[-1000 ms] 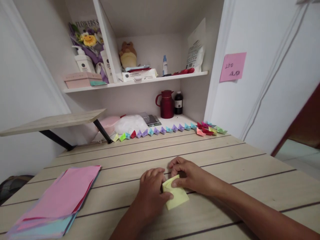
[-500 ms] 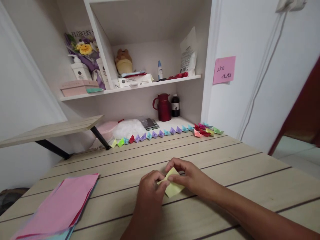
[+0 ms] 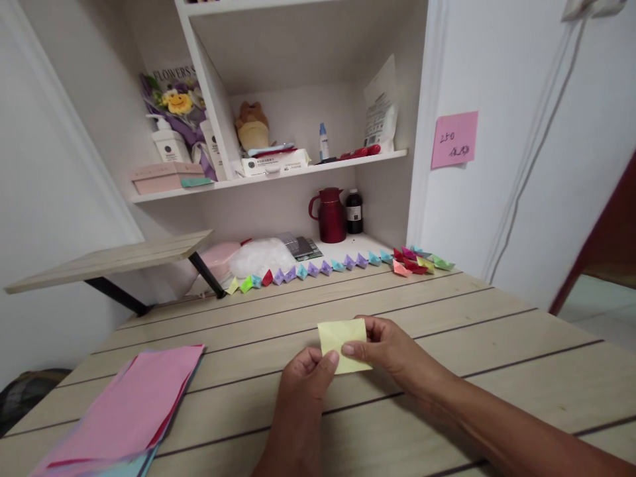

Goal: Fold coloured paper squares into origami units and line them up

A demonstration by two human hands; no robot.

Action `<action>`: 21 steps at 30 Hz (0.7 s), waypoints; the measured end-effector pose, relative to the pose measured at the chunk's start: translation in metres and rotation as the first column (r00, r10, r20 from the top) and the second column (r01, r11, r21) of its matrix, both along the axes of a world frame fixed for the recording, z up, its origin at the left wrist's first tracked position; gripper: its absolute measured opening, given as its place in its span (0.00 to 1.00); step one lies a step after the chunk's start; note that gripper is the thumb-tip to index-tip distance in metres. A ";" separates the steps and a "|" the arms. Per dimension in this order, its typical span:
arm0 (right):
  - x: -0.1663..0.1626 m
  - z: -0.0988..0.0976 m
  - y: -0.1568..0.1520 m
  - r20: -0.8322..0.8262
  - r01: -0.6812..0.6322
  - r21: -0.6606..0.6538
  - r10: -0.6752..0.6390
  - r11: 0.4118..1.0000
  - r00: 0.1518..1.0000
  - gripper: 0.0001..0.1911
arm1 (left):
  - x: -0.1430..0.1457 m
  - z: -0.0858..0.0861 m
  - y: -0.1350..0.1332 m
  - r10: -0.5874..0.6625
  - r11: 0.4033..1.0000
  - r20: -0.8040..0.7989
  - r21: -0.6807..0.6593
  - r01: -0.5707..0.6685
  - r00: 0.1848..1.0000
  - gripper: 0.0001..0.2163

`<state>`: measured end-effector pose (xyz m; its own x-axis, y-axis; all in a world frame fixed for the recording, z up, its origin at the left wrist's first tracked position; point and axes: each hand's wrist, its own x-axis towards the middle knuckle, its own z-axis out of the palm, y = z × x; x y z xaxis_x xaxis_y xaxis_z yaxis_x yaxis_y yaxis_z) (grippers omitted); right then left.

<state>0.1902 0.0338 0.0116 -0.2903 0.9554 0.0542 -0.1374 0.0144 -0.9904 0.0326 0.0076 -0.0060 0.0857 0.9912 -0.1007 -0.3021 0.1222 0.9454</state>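
Note:
A small square of pale yellow paper [image 3: 344,334] is held up just over the wooden table. My left hand [image 3: 309,381] pinches its lower left corner, with the thumb on the near face. On the right side, my right hand [image 3: 390,348] grips the sheet, thumb across its front and fingers behind. The paper faces me and looks nearly flat. Beyond it, a row of small folded paper boats [image 3: 313,269] in several colours runs along the back of the table, ending in a cluster [image 3: 415,262] at the right.
A stack of pink, red and blue paper [image 3: 134,404] lies at the left. Behind it stands a raised wooden shelf [image 3: 119,255] on black legs. A red jug [image 3: 332,215] and a dark bottle [image 3: 354,212] stand at the back. A pink note [image 3: 454,140] hangs on the wall.
The yellow paper has turned from a tilted, diamond-like position to a squarer one facing me. Both hands have shifted their hold on it. The view has moved slightly.

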 end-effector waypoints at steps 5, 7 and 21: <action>0.008 0.000 0.000 0.364 0.076 0.453 -0.262 0.888 0.894 0.04 | -0.001 -0.007 0.008 0.154 0.978 -0.277 0.180 -0.106 0.948 0.10; 0.012 -0.001 0.002 0.465 -0.012 0.714 -0.462 0.700 0.755 0.05 | -0.004 -0.008 0.012 0.305 0.939 -0.441 0.288 -0.189 0.844 0.18; 0.006 -0.020 0.002 0.769 -0.439 0.587 -0.298 0.680 0.566 0.11 | -0.017 0.006 0.003 0.207 0.875 -0.953 0.281 0.395 0.221 0.07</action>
<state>0.1963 0.0361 -0.0081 -0.6220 0.6997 0.3515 0.6067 0.7144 -0.3485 0.0152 0.0106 -0.0003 0.3206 0.9288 0.1861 0.8244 -0.3703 0.4280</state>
